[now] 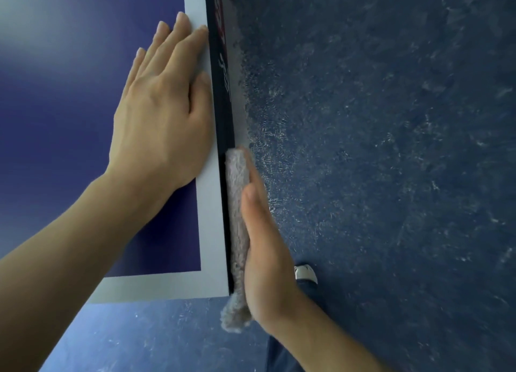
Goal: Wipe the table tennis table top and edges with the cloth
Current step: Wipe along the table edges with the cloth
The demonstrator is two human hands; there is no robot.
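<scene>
The left hand [162, 114] lies flat on the table top [69, 120], fingers straight and holding nothing, its fingertips reaching the white border line [208, 204]; the right hand [268, 248] is also flat, its straight fingers and palm pressing the grey cloth [237, 204] against the dark side edge [223, 92] of the table, close to the near corner [227, 290]; nothing is curled round the cloth, so only pressure holds it there.

That is probably the main risk; if the palm eases off during a stroke along the edge, the cloth may slide down and drop to the blue floor [391, 148], picking up grit. A loose tail of cloth hangs past the corner, and it could bunch or fold under the hand, leaving a strip of edge unwiped. The cloth sits below the rim, so the upper lip where edge meets top may be missed unless the hand rises. The printed lettering farther along the edge could catch the pile. A shoe [305, 272] stands near the corner; a dropped cloth might be trodden on. Leaning hard on the left hand may shift the table.
</scene>
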